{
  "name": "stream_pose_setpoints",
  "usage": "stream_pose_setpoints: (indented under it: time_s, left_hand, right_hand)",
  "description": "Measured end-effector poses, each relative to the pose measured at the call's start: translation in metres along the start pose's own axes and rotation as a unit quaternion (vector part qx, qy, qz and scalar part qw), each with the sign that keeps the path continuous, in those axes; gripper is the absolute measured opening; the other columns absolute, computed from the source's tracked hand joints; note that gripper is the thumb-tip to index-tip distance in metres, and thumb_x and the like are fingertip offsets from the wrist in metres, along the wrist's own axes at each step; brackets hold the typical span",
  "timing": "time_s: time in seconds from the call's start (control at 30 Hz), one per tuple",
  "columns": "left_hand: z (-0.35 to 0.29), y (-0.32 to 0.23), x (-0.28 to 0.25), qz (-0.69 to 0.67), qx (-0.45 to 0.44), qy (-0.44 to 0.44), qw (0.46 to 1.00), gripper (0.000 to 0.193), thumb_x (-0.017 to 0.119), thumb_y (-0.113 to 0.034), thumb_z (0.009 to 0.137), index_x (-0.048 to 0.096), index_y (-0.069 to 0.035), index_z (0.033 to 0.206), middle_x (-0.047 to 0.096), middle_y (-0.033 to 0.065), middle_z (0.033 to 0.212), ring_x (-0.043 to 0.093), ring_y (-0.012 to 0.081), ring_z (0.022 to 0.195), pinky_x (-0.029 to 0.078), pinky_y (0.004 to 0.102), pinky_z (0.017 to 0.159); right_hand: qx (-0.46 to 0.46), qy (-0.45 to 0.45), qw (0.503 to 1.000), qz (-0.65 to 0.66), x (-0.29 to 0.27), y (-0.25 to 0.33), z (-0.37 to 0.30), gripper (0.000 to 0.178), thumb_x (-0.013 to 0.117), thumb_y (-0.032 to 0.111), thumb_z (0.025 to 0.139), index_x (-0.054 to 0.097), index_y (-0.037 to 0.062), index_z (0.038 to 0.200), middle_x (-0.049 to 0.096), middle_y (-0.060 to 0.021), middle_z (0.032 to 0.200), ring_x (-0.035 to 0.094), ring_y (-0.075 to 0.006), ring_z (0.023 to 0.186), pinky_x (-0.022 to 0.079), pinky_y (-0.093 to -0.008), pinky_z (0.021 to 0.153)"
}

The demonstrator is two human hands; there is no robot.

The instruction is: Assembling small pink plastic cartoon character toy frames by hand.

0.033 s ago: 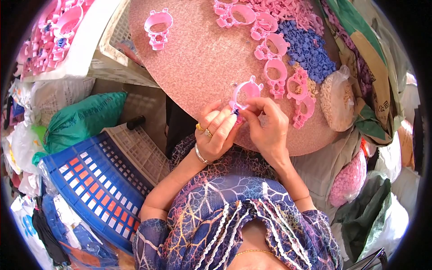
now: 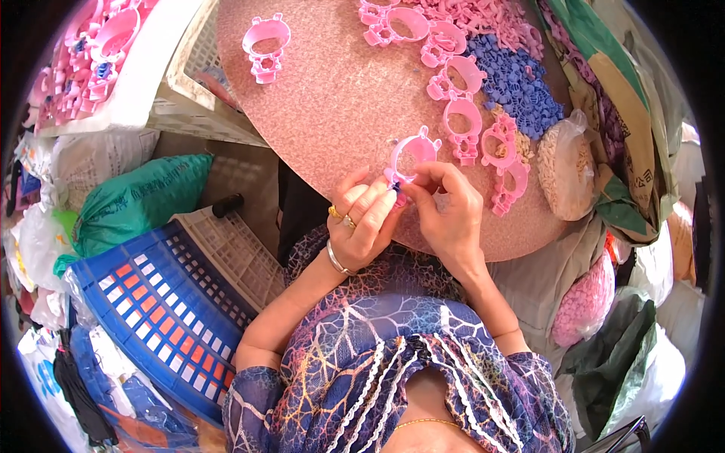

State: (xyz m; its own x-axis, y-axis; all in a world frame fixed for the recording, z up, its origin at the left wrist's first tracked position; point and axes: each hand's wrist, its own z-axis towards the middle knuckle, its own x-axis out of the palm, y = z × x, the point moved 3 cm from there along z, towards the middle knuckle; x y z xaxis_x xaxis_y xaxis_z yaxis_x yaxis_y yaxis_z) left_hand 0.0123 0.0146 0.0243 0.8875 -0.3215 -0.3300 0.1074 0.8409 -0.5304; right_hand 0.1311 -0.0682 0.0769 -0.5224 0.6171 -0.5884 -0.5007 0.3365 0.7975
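Note:
In front of me, over the near edge of the table, both hands hold one pink plastic ring part (image 2: 414,157) with small knobs on its rim. My left hand (image 2: 361,221), wearing rings and a bangle, has its fingers closed round the lower end. A small dark blue piece (image 2: 396,186) sits there, partly hidden by fingers. With thumb and forefinger, my right hand (image 2: 451,209) pinches the part's lower right side. A curving row of similar pink ring parts (image 2: 461,119) lies just beyond. One more pink ring part (image 2: 266,47) lies alone at the far left.
Piles of blue pieces (image 2: 515,87) and pink pieces (image 2: 491,16) lie at the table's far right. Beside them are a clear bag of beige pieces (image 2: 568,170) and a green-brown sack (image 2: 619,113). Left stand a blue basket (image 2: 128,332), a white crate (image 2: 198,121) and a green bag (image 2: 143,200).

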Motion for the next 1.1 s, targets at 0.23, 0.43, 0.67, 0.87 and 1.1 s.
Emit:
stream_pose_setpoints:
  time_s: [0.23,0.43,0.67,0.87,1.1]
  left_hand:
    - [0.002,0.003,-0.003,-0.043,-0.052,-0.017,0.998,0.058,0.088,-0.004,0.073,0.055,0.000,0.121,0.071,0.0167,0.113,0.065,0.0259,0.094,0.056,0.0514,0.093]
    - [0.001,0.003,-0.001,-0.045,-0.030,-0.017,0.998,0.056,0.088,-0.003,0.074,0.056,0.001,0.120,0.071,0.0169,0.113,0.065,0.0263,0.094,0.055,0.0518,0.094]
    - [-0.008,0.003,-0.002,0.009,-0.019,0.042,0.999,0.046,0.082,-0.005,0.081,0.058,0.002,0.120,0.069,0.0175,0.112,0.066,0.0321,0.097,0.056,0.0508,0.094]
    - [0.001,-0.001,0.005,0.050,-0.022,0.085,0.995,0.049,0.082,-0.009,0.080,0.057,0.003,0.120,0.066,0.0164,0.105,0.064,0.0334,0.089,0.053,0.0538,0.093]
    - [-0.005,-0.001,0.002,0.069,-0.033,0.083,0.994,0.047,0.083,-0.013,0.081,0.057,0.003,0.117,0.068,0.0162,0.104,0.066,0.0336,0.089,0.054,0.0528,0.090]
  right_hand:
    - [0.013,0.035,0.995,0.090,-0.015,0.002,0.004,0.036,0.083,0.003,0.076,0.068,0.0042,0.109,0.071,-0.0075,0.092,0.064,-0.0209,0.071,0.052,-0.0334,0.070]
    - [-0.127,-0.047,0.988,-0.075,-0.017,0.009,0.008,0.048,0.085,0.006,0.071,0.068,0.0066,0.115,0.071,-0.0069,0.093,0.065,-0.0218,0.087,0.049,-0.0366,0.084]
    - [-0.122,0.059,0.987,-0.089,-0.005,-0.011,0.012,0.026,0.080,0.012,0.074,0.072,0.0124,0.098,0.070,-0.0067,0.083,0.063,-0.0259,0.081,0.046,-0.0407,0.084]
    - [-0.121,0.046,0.984,-0.123,-0.036,-0.010,0.040,0.014,0.075,0.011,0.082,0.070,0.0041,0.093,0.071,-0.0126,0.087,0.068,-0.0302,0.084,0.052,-0.0399,0.077]
    - [-0.206,-0.090,0.957,-0.181,-0.041,-0.006,0.103,0.012,0.069,0.003,0.081,0.072,0.0066,0.093,0.071,-0.0095,0.091,0.066,-0.0299,0.089,0.051,-0.0411,0.082]
